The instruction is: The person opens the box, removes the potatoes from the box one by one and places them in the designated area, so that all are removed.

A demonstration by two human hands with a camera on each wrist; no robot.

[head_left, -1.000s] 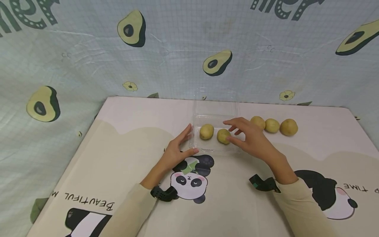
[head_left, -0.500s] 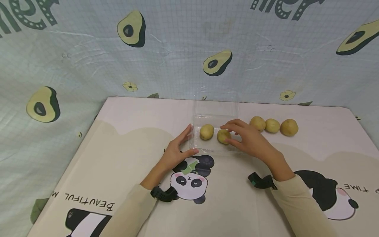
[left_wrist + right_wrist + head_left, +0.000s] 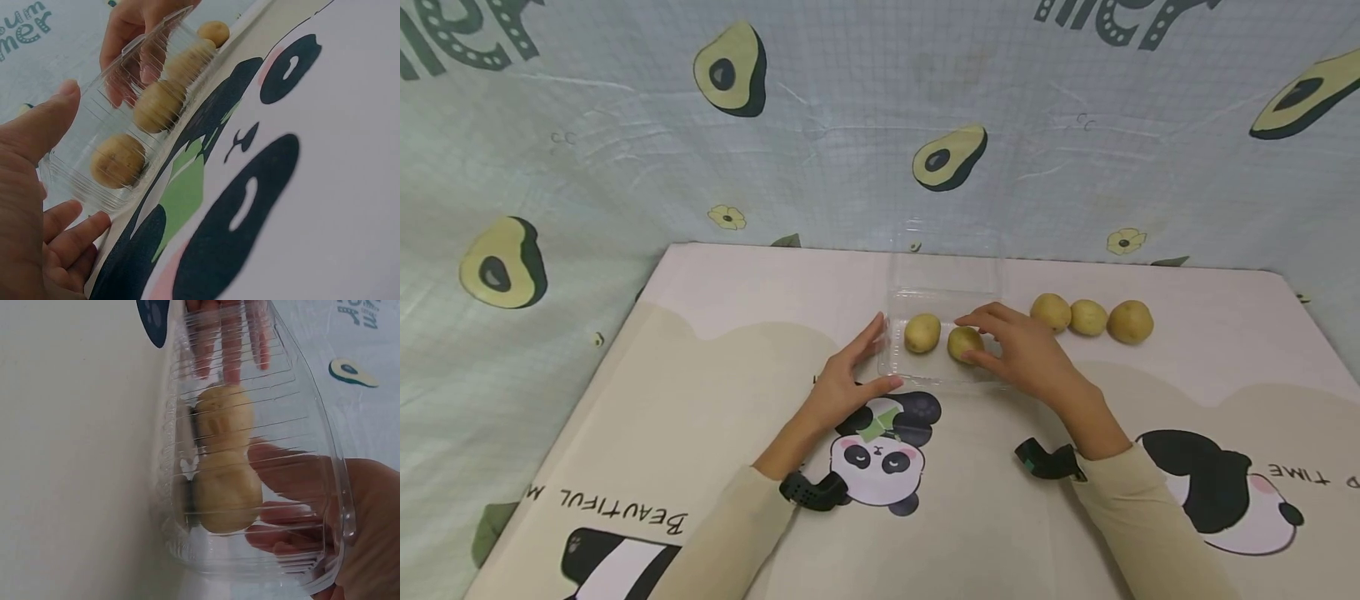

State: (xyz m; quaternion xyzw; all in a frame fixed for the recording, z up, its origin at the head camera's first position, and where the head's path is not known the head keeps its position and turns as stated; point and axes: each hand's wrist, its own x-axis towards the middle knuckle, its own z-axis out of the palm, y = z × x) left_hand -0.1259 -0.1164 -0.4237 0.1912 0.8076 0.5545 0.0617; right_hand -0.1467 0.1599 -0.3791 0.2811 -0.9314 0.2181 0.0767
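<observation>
My right hand (image 3: 1024,350) grips the right-hand potato (image 3: 960,339), likely firm, best held round its sides; my left hand (image 3: 844,379) spreads beside the flimsy-looking plastic clamshell (image 3: 925,372).

"What carries everything?"
"A table with a flat top (image 3: 760,292), pale pink and beige, printed with pandas."
"What sits directly on it?"
"A clear, ridged plastic box (image 3: 940,372) and three round yellow potatoes (image 3: 1088,317) alongside."

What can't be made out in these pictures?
Head view: right side of the potato at the right hand, hidden by that hand.
Head view: lower-left panda drawing, cut off by the bottom edge.
Right wrist view: most of the left hand, beyond the top edge.
</observation>
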